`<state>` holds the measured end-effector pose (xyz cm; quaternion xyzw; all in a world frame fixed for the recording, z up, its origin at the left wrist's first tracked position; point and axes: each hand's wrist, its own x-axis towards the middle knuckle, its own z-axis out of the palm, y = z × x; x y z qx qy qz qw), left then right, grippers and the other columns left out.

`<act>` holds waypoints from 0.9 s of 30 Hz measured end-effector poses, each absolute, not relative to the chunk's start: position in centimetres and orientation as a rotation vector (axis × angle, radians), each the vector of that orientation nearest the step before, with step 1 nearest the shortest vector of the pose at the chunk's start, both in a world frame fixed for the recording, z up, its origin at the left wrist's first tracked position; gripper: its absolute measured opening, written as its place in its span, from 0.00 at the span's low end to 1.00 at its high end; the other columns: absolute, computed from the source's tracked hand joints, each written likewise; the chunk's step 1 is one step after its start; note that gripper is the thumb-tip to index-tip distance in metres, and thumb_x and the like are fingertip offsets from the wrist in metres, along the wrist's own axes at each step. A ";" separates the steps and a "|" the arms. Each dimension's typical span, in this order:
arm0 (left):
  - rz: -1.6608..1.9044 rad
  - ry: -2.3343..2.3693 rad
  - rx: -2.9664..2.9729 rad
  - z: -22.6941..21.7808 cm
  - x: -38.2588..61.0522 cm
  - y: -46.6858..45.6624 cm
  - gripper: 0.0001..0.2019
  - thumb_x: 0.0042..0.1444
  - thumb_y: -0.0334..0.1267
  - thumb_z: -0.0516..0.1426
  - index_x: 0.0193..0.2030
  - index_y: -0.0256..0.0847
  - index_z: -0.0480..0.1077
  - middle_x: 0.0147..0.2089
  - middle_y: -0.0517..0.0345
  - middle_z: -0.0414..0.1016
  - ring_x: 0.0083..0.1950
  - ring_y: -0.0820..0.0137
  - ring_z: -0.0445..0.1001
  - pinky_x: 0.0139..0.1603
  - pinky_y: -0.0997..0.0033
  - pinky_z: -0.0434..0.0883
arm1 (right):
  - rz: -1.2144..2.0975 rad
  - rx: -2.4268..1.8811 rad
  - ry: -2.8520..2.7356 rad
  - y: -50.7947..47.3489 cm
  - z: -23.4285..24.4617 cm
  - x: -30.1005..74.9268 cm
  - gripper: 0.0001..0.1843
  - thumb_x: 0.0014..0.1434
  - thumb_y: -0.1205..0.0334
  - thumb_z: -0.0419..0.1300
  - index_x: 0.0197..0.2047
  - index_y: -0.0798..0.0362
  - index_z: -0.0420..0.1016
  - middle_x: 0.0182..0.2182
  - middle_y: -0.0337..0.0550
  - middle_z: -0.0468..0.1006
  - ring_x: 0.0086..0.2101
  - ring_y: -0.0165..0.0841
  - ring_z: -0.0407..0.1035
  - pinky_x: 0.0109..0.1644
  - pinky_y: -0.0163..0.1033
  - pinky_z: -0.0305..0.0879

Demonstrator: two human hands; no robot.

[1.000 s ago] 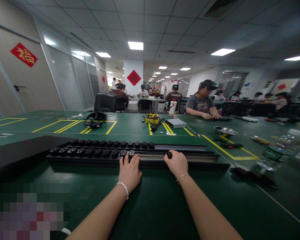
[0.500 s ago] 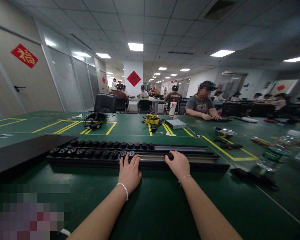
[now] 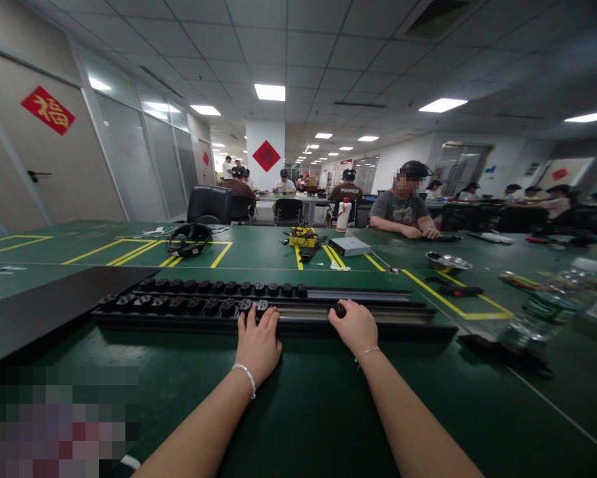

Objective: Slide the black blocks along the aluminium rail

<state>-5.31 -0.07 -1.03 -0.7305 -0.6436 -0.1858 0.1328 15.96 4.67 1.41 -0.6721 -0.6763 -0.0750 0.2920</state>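
Observation:
A long black rail [image 3: 378,307] lies across the green table [image 3: 303,411] in front of me, with two rows of several small round black parts [image 3: 198,304] seated along its left half. My left hand [image 3: 258,342] rests on the rail's near edge, fingers laid flat over the last parts of the near row. My right hand [image 3: 355,325] is further right on the rail, fingers pinched round one small black round part [image 3: 339,309] in the near track.
A flat black panel [image 3: 44,305] lies at the left. A plastic water bottle [image 3: 547,309] lies at the right beside dark tools. Headphones [image 3: 188,240], a yellow item [image 3: 303,236], a grey box [image 3: 349,245] and a metal bowl [image 3: 447,262] sit farther back. A seated person [image 3: 402,206] works opposite.
Both hands stay almost in place; my right hand with its small part has edged slightly along the rail. The view has shifted a little.

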 end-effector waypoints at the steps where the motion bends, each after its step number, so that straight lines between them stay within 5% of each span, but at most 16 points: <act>1: -0.540 -1.867 -2.120 -1.0 -5.3 -0.1 0.25 0.48 0.34 0.51 0.56 0.46 0.60 0.62 0.58 0.59 0.64 0.52 0.47 0.61 0.45 0.45 | -0.202 -1.793 -1.800 4.7 1.4 15.9 0.13 0.51 0.55 0.52 0.31 0.52 0.74 0.33 0.43 0.76 0.35 0.34 0.67 0.42 0.37 0.56; 19: -0.548 -1.896 -2.128 -1.1 -5.4 -0.1 0.28 0.48 0.35 0.50 0.60 0.47 0.56 0.65 0.63 0.53 0.65 0.52 0.43 0.63 0.45 0.44 | -0.140 -1.802 -1.760 4.8 1.3 16.1 0.13 0.51 0.56 0.51 0.34 0.52 0.74 0.32 0.42 0.76 0.34 0.33 0.68 0.37 0.35 0.58; 27: -0.525 -1.864 -2.143 -0.6 -5.3 -0.4 0.32 0.47 0.34 0.52 0.62 0.49 0.53 0.68 0.64 0.44 0.68 0.51 0.31 0.63 0.44 0.44 | -0.125 -1.805 -1.752 4.6 1.4 16.1 0.13 0.52 0.56 0.51 0.34 0.51 0.74 0.33 0.42 0.76 0.33 0.33 0.68 0.35 0.35 0.57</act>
